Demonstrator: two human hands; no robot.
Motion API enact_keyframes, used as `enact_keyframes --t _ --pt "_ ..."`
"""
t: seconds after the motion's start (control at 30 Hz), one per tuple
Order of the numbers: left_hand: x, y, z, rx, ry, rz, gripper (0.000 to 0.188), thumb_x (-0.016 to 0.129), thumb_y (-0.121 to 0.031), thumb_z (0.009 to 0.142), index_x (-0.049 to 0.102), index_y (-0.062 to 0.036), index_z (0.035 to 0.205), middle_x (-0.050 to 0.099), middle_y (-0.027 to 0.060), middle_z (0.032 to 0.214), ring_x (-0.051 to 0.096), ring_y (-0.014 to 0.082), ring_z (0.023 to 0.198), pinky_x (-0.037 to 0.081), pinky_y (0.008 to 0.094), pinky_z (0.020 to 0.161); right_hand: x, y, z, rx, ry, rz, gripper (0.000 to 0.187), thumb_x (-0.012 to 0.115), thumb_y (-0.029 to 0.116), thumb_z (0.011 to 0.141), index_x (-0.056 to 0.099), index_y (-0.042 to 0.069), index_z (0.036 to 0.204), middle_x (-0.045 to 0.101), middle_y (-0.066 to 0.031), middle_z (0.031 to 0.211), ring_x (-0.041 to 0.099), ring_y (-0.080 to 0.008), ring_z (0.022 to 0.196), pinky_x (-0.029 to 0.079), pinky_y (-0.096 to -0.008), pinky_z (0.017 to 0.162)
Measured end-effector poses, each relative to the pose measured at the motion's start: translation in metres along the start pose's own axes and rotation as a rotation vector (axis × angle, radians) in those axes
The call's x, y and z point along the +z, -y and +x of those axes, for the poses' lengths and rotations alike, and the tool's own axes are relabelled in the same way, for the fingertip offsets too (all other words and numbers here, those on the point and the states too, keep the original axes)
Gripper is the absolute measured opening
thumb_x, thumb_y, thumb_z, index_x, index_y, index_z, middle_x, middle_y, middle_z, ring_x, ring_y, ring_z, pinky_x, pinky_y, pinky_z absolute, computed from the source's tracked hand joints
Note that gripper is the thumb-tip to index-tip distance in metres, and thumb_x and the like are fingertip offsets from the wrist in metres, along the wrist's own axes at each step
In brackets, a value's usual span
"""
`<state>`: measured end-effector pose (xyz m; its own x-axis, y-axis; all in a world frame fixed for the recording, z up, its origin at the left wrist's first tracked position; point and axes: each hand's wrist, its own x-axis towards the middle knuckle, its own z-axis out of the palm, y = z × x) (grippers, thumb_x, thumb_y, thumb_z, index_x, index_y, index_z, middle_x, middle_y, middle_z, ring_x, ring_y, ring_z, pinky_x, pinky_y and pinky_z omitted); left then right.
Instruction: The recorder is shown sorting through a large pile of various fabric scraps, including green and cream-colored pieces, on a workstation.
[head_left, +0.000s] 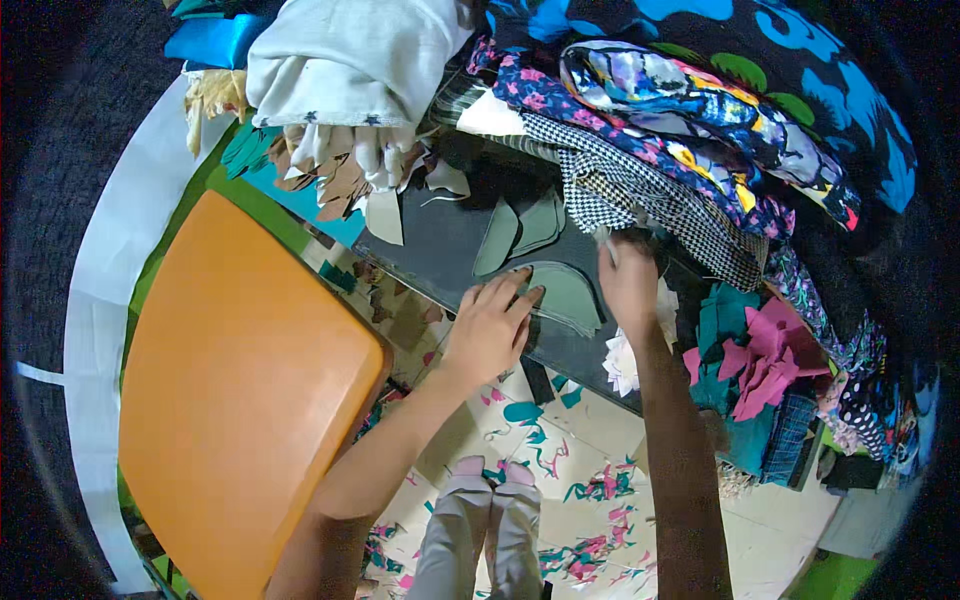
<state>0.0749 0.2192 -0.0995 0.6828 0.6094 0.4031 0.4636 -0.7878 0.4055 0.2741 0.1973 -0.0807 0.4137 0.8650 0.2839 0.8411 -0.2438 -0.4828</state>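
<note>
Your left hand (487,325) and right hand (630,283) are apart; three grey-green piles (563,292) lie on one dark table (440,240).
Your left fingers spread on the nearest pile; two sit just beyond. Your right fingers curl; I cannot tell on what.

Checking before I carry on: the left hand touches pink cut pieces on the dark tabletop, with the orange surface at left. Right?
Not pink: in the head view, the left hand touches grey-green cut pieces on the dark tabletop, with the orange surface at left.
</note>
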Motion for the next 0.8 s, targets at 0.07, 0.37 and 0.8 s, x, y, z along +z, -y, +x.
enact_keyframes --t 0.07,0.37,0.8 --pt "-0.001 -0.002 0.001 -0.015 0.006 -0.029 0.038 0.057 -0.008 0.072 0.052 -0.01 0.11 0.047 0.0101 0.119 0.047 0.0273 0.107 0.037 0.0395 0.087 -0.005 0.003 -0.013 -0.196 -0.108 -0.002 0.018 0.055 0.011 0.076 0.061 0.002 0.091 0.057 -0.0166 0.084 0.056 -0.0323 0.078 0.045 -0.0377 0.066" --pt "-0.003 0.003 -0.009 -0.116 0.048 -0.117 0.039 0.055 -0.004 0.072 0.052 -0.0052 0.111 0.049 0.0134 0.116 0.049 0.0299 0.105 0.038 0.0382 0.087 -0.008 0.02 -0.054 -0.543 0.173 -0.119 0.039 0.053 0.008 0.068 0.057 0.005 0.107 0.05 -0.0089 0.106 0.045 -0.0258 0.1 0.037 -0.0375 0.081" --pt "-0.003 0.001 0.004 -0.221 -0.194 -0.282 0.018 0.059 -0.001 0.075 0.055 0.0009 0.092 0.051 0.0172 0.097 0.053 0.0367 0.086 0.045 0.0385 0.072 0.006 0.001 -0.03 -0.12 0.038 0.163 0.021 0.058 0.013 0.077 0.058 0.008 0.098 0.056 -0.0116 0.09 0.054 -0.0311 0.087 0.043 -0.0391 0.074"
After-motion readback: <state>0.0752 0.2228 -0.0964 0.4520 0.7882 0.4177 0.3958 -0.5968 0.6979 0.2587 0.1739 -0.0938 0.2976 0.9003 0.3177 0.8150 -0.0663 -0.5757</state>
